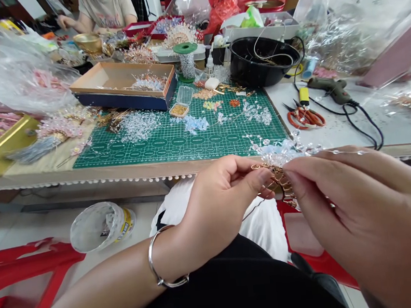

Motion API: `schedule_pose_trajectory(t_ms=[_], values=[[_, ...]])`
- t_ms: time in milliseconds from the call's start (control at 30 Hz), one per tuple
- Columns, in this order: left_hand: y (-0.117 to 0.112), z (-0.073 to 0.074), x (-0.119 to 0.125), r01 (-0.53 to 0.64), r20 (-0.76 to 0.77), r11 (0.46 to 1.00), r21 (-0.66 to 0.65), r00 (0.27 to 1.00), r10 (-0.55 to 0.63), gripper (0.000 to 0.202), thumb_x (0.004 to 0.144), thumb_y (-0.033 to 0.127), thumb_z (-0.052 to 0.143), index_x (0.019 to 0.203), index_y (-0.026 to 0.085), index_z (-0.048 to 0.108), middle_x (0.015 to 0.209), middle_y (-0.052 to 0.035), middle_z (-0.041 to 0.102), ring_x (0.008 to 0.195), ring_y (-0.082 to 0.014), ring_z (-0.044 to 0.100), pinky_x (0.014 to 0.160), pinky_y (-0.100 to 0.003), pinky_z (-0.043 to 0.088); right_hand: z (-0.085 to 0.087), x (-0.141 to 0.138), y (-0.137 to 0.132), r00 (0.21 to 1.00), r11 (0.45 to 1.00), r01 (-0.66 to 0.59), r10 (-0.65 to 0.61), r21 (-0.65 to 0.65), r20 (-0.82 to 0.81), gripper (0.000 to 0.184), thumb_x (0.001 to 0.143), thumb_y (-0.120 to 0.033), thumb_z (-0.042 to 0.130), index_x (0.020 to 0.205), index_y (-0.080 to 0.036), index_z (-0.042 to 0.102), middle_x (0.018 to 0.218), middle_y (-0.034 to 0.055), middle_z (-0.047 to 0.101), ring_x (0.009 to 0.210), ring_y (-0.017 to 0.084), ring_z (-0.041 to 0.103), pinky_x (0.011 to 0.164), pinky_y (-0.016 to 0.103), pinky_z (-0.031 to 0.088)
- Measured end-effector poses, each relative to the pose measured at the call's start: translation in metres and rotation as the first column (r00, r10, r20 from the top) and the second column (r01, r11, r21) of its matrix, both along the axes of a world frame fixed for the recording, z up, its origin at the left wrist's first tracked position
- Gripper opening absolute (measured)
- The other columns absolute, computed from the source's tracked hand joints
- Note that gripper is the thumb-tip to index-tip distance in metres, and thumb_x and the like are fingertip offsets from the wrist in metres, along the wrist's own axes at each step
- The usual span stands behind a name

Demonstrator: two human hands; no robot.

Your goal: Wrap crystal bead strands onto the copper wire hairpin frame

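Observation:
Above my lap, at the table's front edge, is a beaded hair ornament (276,151) with clear crystals, pale blue bits and a gold-coloured wire frame. My left hand (215,204), a silver bangle on its wrist, pinches the frame's left end between thumb and fingers. From the other side my right hand (370,201) is closed on the ornament, thumb and index finger pressed at the wire. A thin beaded strand passes over the right fingers. Part of the frame is hidden behind both hands. One thin wire end hangs below the left hand.
A green cutting mat (125,149) carries loose beads, blue flowers (195,124) and a box (122,87). To the right lie orange-handled pliers (305,117), a glue gun (332,89) and its cord. A black basin (264,61) stands behind. Another person (108,11) sits across the table.

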State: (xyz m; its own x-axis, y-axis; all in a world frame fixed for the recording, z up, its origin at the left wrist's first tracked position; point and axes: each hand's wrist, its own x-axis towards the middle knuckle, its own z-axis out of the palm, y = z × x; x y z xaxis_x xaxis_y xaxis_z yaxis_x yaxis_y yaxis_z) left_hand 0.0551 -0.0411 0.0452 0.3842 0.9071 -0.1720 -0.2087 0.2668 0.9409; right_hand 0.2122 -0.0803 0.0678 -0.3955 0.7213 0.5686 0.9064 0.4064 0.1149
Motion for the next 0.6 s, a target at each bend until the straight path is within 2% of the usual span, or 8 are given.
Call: schedule_pose_trajectory(t_ms=[133,300,367,467,600], values=[[0.0014,-0.0006,0.0016,0.004,0.018,0.999,-0.044,1.000,-0.003,0.012,0.084,0.024,0.065,0.078,0.016,0.061,0.075,-0.0003,0.068,0.067,-0.0114,0.067,0.048,-0.017,0.045,-0.0025,0.0014,-0.0009,0.998,0.998,0.063,-0.063,0.000,-0.028,0.010,0.088,-0.022,0.055,0.086,-0.018,0.063,0.079,0.0037,0.063,0.073,0.016,0.057,0.067,0.030,0.044],[0.0021,-0.0016,0.0023,0.011,0.029,0.998,-0.057,1.000,-0.009,0.012,0.085,0.022,0.064,0.076,0.016,0.060,0.069,-0.0001,0.068,0.065,-0.0116,0.067,0.051,-0.018,0.046,0.0017,-0.0006,0.0027,0.994,0.997,-0.071,0.068,0.023,0.088,0.019,0.089,-0.011,0.049,0.072,-0.021,0.053,0.076,0.0044,0.059,0.071,0.018,0.051,0.066,0.033,0.042],[0.0020,-0.0012,0.0021,0.015,0.015,0.999,-0.050,1.000,-0.014,0.012,0.086,0.023,0.064,0.076,0.016,0.060,0.067,-0.0002,0.068,0.063,-0.0108,0.065,0.052,-0.018,0.046,0.0035,-0.0021,0.0049,0.988,0.995,-0.099,0.095,0.030,0.118,0.020,0.089,-0.010,0.048,0.073,-0.021,0.053,0.074,0.0047,0.058,0.070,0.019,0.049,0.067,0.034,0.041],[0.0019,-0.0003,0.0018,0.026,0.007,0.999,-0.041,1.000,-0.025,0.012,0.086,0.024,0.063,0.076,0.016,0.060,0.066,0.0000,0.068,0.061,-0.0099,0.064,0.050,-0.018,0.045,0.0046,-0.0035,0.0070,0.983,0.993,-0.115,0.109,0.030,0.146,0.018,0.089,-0.009,0.047,0.076,-0.018,0.057,0.070,0.0046,0.056,0.071,0.020,0.049,0.072,0.035,0.042],[0.0030,-0.0017,0.0018,0.035,0.009,0.999,-0.037,0.999,-0.035,0.012,0.086,0.024,0.063,0.079,0.016,0.060,0.071,-0.0004,0.068,0.064,-0.0090,0.064,0.048,-0.015,0.042,0.0036,-0.0027,0.0059,0.988,0.995,-0.087,0.081,0.040,0.133,0.019,0.089,-0.011,0.050,0.072,-0.018,0.055,0.072,0.0047,0.059,0.070,0.019,0.050,0.067,0.034,0.043]])
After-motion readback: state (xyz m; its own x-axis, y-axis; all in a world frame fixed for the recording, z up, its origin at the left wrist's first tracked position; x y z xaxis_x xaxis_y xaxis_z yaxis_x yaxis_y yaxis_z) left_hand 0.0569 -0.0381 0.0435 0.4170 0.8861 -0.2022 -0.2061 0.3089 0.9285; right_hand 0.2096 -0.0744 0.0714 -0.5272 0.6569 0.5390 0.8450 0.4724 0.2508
